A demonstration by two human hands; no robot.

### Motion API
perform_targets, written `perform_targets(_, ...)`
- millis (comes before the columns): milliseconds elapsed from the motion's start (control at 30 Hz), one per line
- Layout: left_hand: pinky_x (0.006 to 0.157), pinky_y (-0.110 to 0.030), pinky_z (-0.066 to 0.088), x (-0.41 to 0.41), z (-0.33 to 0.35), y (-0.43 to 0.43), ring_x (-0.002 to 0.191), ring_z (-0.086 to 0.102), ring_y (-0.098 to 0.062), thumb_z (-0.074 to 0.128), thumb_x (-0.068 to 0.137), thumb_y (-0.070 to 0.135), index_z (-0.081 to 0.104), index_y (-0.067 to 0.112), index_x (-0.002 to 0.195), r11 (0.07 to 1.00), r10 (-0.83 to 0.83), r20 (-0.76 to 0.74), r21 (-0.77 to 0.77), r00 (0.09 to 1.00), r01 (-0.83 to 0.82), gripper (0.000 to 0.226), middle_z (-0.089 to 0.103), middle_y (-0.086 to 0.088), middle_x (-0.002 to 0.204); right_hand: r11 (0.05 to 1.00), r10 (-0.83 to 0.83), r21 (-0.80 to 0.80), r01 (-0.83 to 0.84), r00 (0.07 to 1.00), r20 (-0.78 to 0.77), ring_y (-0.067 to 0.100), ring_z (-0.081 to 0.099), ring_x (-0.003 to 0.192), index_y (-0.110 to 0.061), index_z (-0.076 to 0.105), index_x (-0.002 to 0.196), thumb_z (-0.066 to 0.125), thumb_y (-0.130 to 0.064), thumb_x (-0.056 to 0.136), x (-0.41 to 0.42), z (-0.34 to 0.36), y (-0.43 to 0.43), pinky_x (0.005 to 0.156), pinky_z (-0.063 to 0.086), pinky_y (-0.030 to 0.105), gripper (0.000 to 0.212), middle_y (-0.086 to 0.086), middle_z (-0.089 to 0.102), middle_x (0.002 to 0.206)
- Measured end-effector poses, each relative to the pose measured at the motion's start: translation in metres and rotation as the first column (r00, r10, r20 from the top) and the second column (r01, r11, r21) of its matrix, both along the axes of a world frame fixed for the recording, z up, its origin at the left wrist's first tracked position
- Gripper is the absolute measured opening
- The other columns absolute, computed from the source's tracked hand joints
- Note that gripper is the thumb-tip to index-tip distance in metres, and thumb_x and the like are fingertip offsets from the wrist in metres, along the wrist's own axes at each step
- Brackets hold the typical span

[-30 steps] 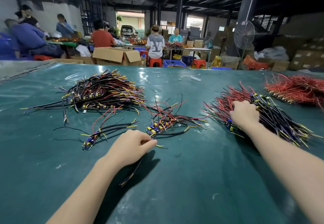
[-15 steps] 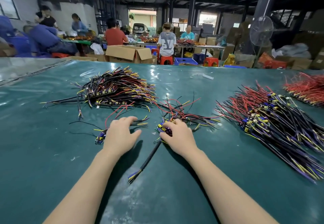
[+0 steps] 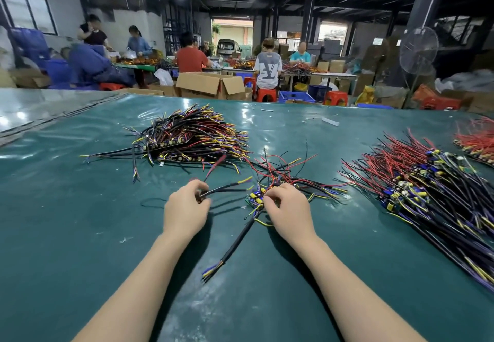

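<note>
On the green table cover (image 3: 80,234), my left hand (image 3: 185,209) grips a small wired circuit board whose black, yellow-tipped and red wires (image 3: 230,185) stick out to the right. My right hand (image 3: 288,208) pinches the boards of a small cluster of wired circuit boards (image 3: 258,198) at the table's middle. Red and black leads (image 3: 283,165) fan out behind that cluster. One black cable (image 3: 235,242) with blue and yellow tips runs from it toward me.
A big heap of wired boards (image 3: 192,138) lies at the back left. A longer heap with red and purple wires (image 3: 427,189) fills the right side, and a red-wire pile (image 3: 478,141) sits far right. People sit at tables beyond, near an open cardboard box (image 3: 211,85).
My left hand has closed on the small board at the left and lifted its wires off the cover. My right hand stays on the middle cluster, after coming over from the right heap.
</note>
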State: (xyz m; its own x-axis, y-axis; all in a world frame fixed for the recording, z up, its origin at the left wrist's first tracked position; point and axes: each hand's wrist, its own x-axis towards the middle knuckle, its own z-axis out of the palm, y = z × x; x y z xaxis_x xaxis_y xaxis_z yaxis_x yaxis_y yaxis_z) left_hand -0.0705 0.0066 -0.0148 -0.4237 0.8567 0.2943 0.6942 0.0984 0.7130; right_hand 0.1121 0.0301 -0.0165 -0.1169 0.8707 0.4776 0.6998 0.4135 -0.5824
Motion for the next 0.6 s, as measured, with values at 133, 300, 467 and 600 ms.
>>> perform_targets(133,0.072,-0.019,0.044,0.027,0.006,-0.004,0.075,0.061,-0.009,0.069,0.079,0.002,0.057,0.027,0.092,0.922,-0.383,0.437,0.229,0.814,0.311,0.031,0.064,0.005,0.086,0.944,0.236,-0.191,-0.268,0.956,-0.176,0.016,0.049,0.067,0.0,0.068,0.086,0.059,-0.018,0.088,-0.017,0.002,-0.011,0.066,0.037,0.025,0.02,0.01,0.061,0.073)
perform_targets(300,0.073,-0.014,0.051,0.024,0.008,-0.006,0.093,0.06,-0.005,0.072,0.068,-0.014,0.051,0.032,0.104,0.793,-0.605,0.507,0.32,0.614,0.518,0.062,0.053,-0.001,0.117,0.704,0.161,-0.31,-0.639,0.568,-0.807,0.006,0.057,0.057,-0.01,0.056,0.088,0.05,-0.001,0.09,-0.015,0.007,-0.011,0.057,0.048,0.018,0.012,0.002,0.059,0.076)
perform_targets(467,0.085,-0.023,0.051,0.032,0.002,-0.008,0.108,0.05,-0.014,0.082,0.063,-0.002,0.051,0.026,0.106,0.842,-0.536,0.303,0.26,0.788,0.472,0.06,0.043,0.0,0.125,0.7,0.115,-0.218,-0.68,0.409,-0.905,0.017,0.065,0.07,-0.005,0.054,0.084,0.051,0.014,0.083,-0.014,0.004,-0.01,0.063,0.056,0.023,0.019,0.006,0.066,0.074)
perform_targets(600,0.064,-0.018,0.048,0.022,0.002,-0.004,0.087,0.056,-0.012,0.077,0.073,0.01,0.055,0.021,0.095,0.939,-0.342,0.4,0.18,0.85,0.293,0.033,0.052,-0.002,0.105,0.734,0.046,-0.061,-0.676,0.139,-0.989,0.019,0.069,0.067,-0.004,0.052,0.088,0.043,0.022,0.081,-0.011,0.004,-0.004,0.067,0.058,0.027,0.029,0.007,0.068,0.071)
